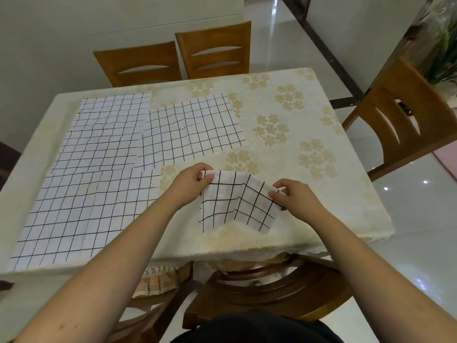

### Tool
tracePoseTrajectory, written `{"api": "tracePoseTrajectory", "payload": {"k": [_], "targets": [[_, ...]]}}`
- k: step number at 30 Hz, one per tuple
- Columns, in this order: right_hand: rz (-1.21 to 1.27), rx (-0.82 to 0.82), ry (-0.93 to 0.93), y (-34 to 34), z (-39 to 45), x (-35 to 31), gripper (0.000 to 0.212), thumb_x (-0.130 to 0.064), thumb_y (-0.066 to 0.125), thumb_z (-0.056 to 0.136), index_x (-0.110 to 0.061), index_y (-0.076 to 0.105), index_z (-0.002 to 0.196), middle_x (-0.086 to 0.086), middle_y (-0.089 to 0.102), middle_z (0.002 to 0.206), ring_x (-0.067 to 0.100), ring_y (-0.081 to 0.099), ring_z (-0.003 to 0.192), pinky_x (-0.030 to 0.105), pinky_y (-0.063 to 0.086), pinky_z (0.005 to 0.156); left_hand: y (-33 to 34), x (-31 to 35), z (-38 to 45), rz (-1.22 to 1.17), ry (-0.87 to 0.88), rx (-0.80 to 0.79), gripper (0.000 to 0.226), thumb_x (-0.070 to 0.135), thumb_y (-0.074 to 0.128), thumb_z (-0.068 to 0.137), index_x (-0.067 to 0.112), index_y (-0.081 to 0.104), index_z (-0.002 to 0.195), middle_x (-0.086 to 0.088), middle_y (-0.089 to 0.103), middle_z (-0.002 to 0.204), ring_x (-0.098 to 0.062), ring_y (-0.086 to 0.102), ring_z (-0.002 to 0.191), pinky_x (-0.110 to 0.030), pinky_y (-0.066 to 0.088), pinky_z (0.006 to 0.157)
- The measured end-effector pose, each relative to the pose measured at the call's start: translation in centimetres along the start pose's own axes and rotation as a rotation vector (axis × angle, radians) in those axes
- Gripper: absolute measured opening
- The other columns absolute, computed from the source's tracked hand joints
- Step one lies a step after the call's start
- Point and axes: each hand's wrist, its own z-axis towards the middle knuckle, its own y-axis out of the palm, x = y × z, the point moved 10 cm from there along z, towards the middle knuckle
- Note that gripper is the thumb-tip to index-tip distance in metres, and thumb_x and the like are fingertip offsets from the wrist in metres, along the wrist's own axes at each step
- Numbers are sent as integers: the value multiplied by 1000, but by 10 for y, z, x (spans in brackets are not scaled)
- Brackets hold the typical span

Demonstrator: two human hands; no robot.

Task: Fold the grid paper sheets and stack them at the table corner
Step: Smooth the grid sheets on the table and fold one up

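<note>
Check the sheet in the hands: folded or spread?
Folded: the held sheet looks smaller than the flat sheets, pinched by left hand and right hand.

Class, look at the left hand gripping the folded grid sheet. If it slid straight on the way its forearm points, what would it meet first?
Probably the bare flowered tablecloth just past the folded grid sheet that the left hand pinches. The flat sheet lies slightly left of that line, though depth is hard to judge.

folded sheet: its top corners are covered by the left hand and right hand; layer count can't be told.
near sheet: its front-left corner runs over the table edge.
right chair: cut by the frame edge.
plant: blurred, mostly out of frame.
near chair: partly under the tablecloth.
</note>
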Motion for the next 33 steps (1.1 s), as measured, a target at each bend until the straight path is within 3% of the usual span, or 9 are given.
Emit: {"api": "tracePoseTrajectory", "payload": {"k": [4, 9, 12, 16, 20, 23, 26, 30, 33], "targets": [[169, -24, 69, 19, 1, 12, 22, -31, 59, 95, -18, 62, 112, 1, 70, 91, 13, 71, 65, 38, 58, 79, 10, 10, -8, 36, 20, 105, 13, 33, 56, 95, 25, 63, 103, 8, 52, 64, -12, 52, 61, -23, 39, 56], [432, -42, 91, 43, -6, 1, 27, -20, 58, 96, -9, 62, 121, 0, 65, 80, 12, 66, 75, 32, 60, 78, 37, 31, -26, 65, 59, 143, 15, 30, 55, 96, 22, 61, 108, 7, 52, 63, -5, 49, 58, -11, 35, 51], [508, 8, 52, 47, -13, -16, 28, -18, 55, 98, -10, 61, 124, -7, 63, 80, 8, 64, 76, 27, 59, 76, 52, 32, -35, -2, 11, 131, 17, 27, 53, 97, 22, 57, 113, 8, 58, 76, -6, 54, 64, -15, 40, 56], [409, 55, -46, 48, -23, -36, 26, -21, 49, 99, -22, 63, 122, -10, 67, 91, 5, 66, 83, 24, 55, 77, 69, 24, -43, -243, -138, 89, 16, 21, 49, 97, 22, 51, 112, 4, 62, 107, -15, 61, 85, -41, 55, 78], [334, 44, -153, 49, -32, -53, 28, -32, 45, 101, -25, 67, 116, -10, 71, 96, -10, 54, 58, 10, 41, 60, 82, 11, -46, -679, -379, 57, 21, 32, 42, 99, 22, 52, 114, -8, 61, 113, -24, 64, 98, -45, 57, 86], [194, -53, -281, 62, -36, -66, 34, -34, 40, 103, -26, 60, 129, -11, 65, 123, -8, 56, 103, 18, 45, 92, 85, 3, -41, -775, -444, 28, 38, 47, 54, 93, 19, 55, 117, -9, 65, 107, -23, 68, 90, -39, 60, 79], [76, -120, -389, 74, -37, -66, 33, -27, 41, 103, -27, 57, 132, -13, 57, 133, 1, 48, 121, 20, 37, 102, 76, 7, -38, -674, -362, 61, 11, 28, 61, 93, 21, 58, 101, -8, 63, 101, -19, 65, 83, -35, 60, 74], [248, 136, -187, 51, -30, -29, 29, -27, 49, 99, -28, 56, 127, -16, 53, 124, -3, 44, 113, 24, 39, 102, 71, 4, -38, -637, -349, 87, 19, 15, 50, 97, 15, 68, 93, -10, 71, 92, -26, 68, 86, -41, 59, 78], [485, 225, 77, 46, -26, 10, 48, -36, 54, 97, -24, 40, 142, -5, 42, 144, 8, 40, 129, 24, 34, 102, 70, 4, -40, -682, -350, 78, 22, 17, 48, 100, 15, 69, 98, -7, 74, 96, -22, 70, 89, -35, 59, 79]]}}
